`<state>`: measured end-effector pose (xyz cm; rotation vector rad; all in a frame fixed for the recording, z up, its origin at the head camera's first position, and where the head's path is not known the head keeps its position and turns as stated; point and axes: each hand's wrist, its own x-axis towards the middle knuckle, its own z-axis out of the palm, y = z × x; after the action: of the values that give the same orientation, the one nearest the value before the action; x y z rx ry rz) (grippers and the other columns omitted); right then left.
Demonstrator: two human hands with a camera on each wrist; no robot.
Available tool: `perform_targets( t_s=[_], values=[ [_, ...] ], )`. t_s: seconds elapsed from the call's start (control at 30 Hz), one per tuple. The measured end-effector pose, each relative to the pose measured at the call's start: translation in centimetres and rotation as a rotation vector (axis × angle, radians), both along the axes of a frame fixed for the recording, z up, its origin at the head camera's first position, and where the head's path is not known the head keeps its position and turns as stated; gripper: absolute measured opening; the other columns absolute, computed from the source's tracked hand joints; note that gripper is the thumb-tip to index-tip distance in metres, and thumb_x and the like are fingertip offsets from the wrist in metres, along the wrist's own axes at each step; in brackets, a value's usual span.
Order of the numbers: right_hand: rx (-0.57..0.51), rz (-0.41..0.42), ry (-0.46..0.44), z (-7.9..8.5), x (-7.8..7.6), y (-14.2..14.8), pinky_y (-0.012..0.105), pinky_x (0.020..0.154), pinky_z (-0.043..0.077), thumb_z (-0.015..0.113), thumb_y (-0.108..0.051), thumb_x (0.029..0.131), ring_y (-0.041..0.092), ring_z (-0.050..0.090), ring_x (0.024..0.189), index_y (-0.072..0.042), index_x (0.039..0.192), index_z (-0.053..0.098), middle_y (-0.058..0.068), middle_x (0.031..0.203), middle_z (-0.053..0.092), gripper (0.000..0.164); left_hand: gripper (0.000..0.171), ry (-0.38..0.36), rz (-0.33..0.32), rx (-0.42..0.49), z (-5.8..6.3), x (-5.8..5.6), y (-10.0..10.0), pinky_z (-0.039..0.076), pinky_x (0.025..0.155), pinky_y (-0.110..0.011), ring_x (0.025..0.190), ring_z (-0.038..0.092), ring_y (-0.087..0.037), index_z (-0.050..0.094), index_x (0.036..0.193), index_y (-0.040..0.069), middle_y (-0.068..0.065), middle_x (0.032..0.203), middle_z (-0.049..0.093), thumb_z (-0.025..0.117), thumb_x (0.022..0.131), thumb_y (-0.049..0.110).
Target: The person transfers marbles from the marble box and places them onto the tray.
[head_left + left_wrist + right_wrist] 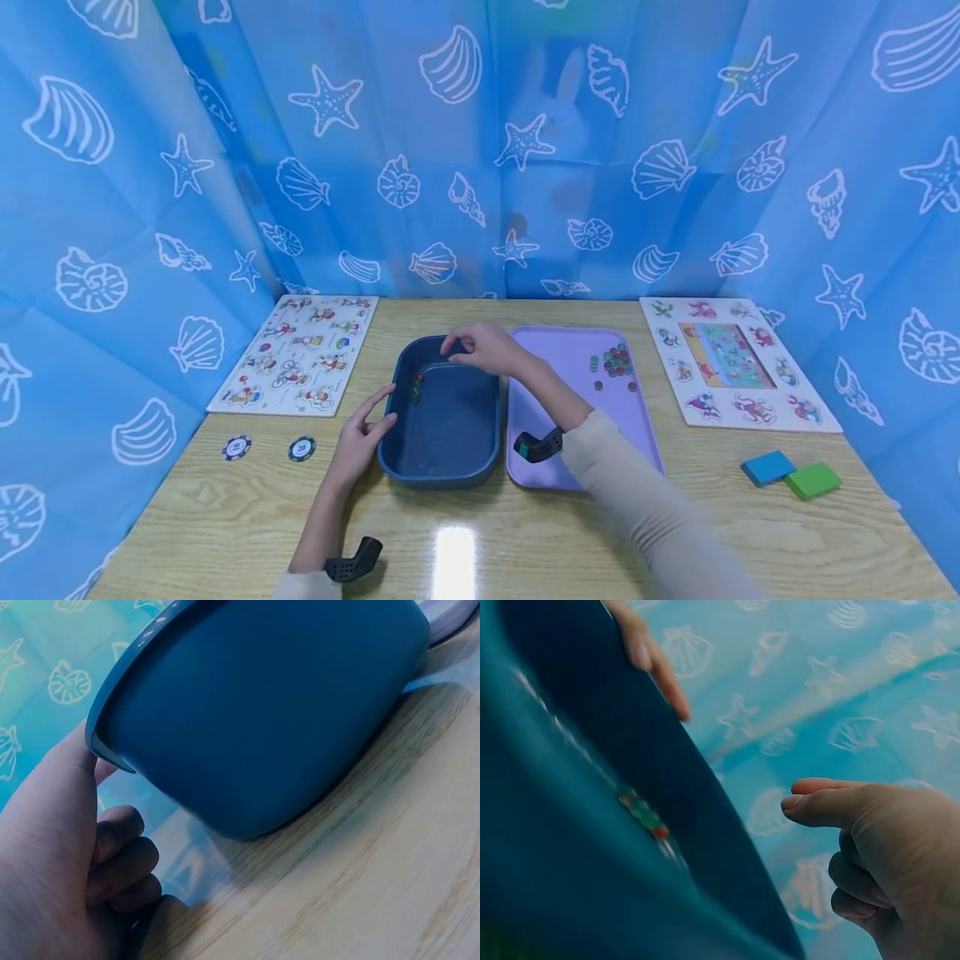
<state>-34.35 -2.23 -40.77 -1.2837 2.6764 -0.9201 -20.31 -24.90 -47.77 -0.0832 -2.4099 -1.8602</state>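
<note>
A dark blue basin (438,417) stands on the wooden table. My left hand (358,437) grips its left rim, with digits over the edge and the other fingers curled outside in the left wrist view. Inside, near the left wall, lie several small red and green translucent pieces (417,388). My right hand (487,347) hovers over the basin's far right corner. Its thumb and index finger point left, the other fingers bend inward, and nothing shows between the tips. More small pieces (618,360) lie on the purple tray (551,400), partly covered by my right arm.
Two picture boards, one on the left (300,354) and one on the right (671,367), flank the containers. Two chips, purple (236,447) and green (302,448), lie at left. Blue (768,467) and green (813,481) blocks sit at right. A blue curtain (495,225) encloses the table.
</note>
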Motion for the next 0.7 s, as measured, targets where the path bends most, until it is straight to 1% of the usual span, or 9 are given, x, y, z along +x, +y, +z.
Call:
perform_targets(
  t_s=[0.03, 0.13, 0.23, 0.27, 0.3, 0.33, 0.43, 0.53, 0.7],
  values=[
    [0.019, 0.007, -0.007, -0.1, 0.0, -0.9, 0.023, 0.052, 0.030, 0.060, -0.021, 0.086, 0.012, 0.034, 0.050, -0.022, 0.096, 0.065, -0.004, 0.055, 0.035, 0.012, 0.044, 0.000, -0.001, 0.000, 0.0, 0.0, 0.0, 0.041, 0.050, -0.022, 0.038, 0.042, -0.011, 0.043, 0.133, 0.019, -0.002, 0.051, 0.039, 0.053, 0.091, 0.018],
    [0.081, 0.030, -0.028, -0.6, -0.1, -3.1, 0.021, 0.052, 0.031, 0.059, -0.021, 0.087, 0.010, 0.036, 0.052, -0.023, 0.097, 0.065, -0.005, 0.058, 0.038, 0.012, 0.044, 0.000, -0.002, -0.001, 0.0, 0.0, 0.0, 0.041, 0.049, -0.022, 0.038, 0.042, -0.012, 0.043, 0.133, 0.019, -0.002, 0.055, 0.041, 0.053, 0.091, 0.018],
    [0.145, 0.054, -0.039, -1.3, -0.2, -4.7, 0.021, 0.050, 0.031, 0.059, -0.022, 0.087, 0.011, 0.037, 0.050, -0.022, 0.097, 0.066, -0.004, 0.056, 0.040, 0.012, 0.044, 0.007, 0.000, -0.002, 0.0, 0.0, 0.0, 0.039, 0.048, -0.022, 0.037, 0.040, -0.012, 0.043, 0.133, 0.018, -0.002, 0.056, 0.040, 0.053, 0.090, 0.018],
    [0.167, 0.059, -0.038, -1.6, -0.2, -5.1, 0.021, 0.050, 0.031, 0.059, -0.022, 0.087, 0.011, 0.037, 0.049, -0.022, 0.098, 0.066, -0.004, 0.056, 0.041, 0.013, 0.044, 0.013, -0.001, 0.003, -0.1, -0.1, 0.0, 0.039, 0.048, -0.022, 0.037, 0.041, -0.012, 0.043, 0.133, 0.017, -0.001, 0.060, 0.042, 0.054, 0.090, 0.017],
    [0.190, 0.061, -0.037, -1.8, -0.3, -5.4, 0.021, 0.050, 0.032, 0.059, -0.022, 0.087, 0.011, 0.038, 0.049, -0.022, 0.099, 0.066, -0.003, 0.056, 0.042, 0.013, 0.044, 0.019, -0.004, 0.008, -0.1, -0.1, 0.0, 0.039, 0.048, -0.022, 0.037, 0.040, -0.012, 0.043, 0.133, 0.016, -0.001, 0.059, 0.042, 0.054, 0.090, 0.017],
    [0.211, 0.062, -0.038, -2.1, -0.3, -5.8, 0.021, 0.050, 0.033, 0.059, -0.021, 0.087, 0.011, 0.039, 0.049, -0.022, 0.099, 0.066, -0.003, 0.058, 0.045, 0.014, 0.044, 0.023, -0.005, 0.010, -0.1, -0.1, 0.0, 0.038, 0.048, -0.022, 0.037, 0.039, -0.012, 0.043, 0.133, 0.016, -0.001, 0.054, 0.039, 0.054, 0.090, 0.016],
    [0.269, 0.055, -0.035, -2.9, -0.3, -6.4, 0.020, 0.055, 0.036, 0.061, -0.021, 0.086, 0.009, 0.044, 0.055, -0.023, 0.101, 0.066, -0.005, 0.069, 0.055, 0.016, 0.045, 0.029, -0.016, 0.012, -0.2, -0.1, -0.1, 0.040, 0.049, -0.022, 0.037, 0.041, -0.012, 0.043, 0.133, 0.015, 0.001, 0.051, 0.040, 0.054, 0.090, 0.016],
    [0.313, 0.043, -0.041, -3.5, -0.3, -6.8, 0.020, 0.059, 0.037, 0.063, -0.020, 0.084, 0.008, 0.047, 0.061, -0.024, 0.102, 0.067, -0.006, 0.079, 0.058, 0.018, 0.045, 0.030, -0.023, 0.013, -0.2, -0.2, -0.1, 0.040, 0.050, -0.022, 0.037, 0.042, -0.012, 0.042, 0.133, 0.015, 0.003, 0.046, 0.038, 0.054, 0.090, 0.017],
    [0.377, 0.014, -0.078, -4.0, -0.1, -7.1, 0.022, 0.054, 0.037, 0.065, -0.021, 0.082, 0.010, 0.048, 0.060, -0.025, 0.102, 0.066, -0.005, 0.072, 0.054, 0.020, 0.045, 0.041, -0.028, 0.024, -0.2, -0.2, -0.2, 0.042, 0.052, -0.022, 0.038, 0.043, -0.010, 0.043, 0.133, 0.014, 0.001, 0.048, 0.041, 0.054, 0.090, 0.016]
  ],
)
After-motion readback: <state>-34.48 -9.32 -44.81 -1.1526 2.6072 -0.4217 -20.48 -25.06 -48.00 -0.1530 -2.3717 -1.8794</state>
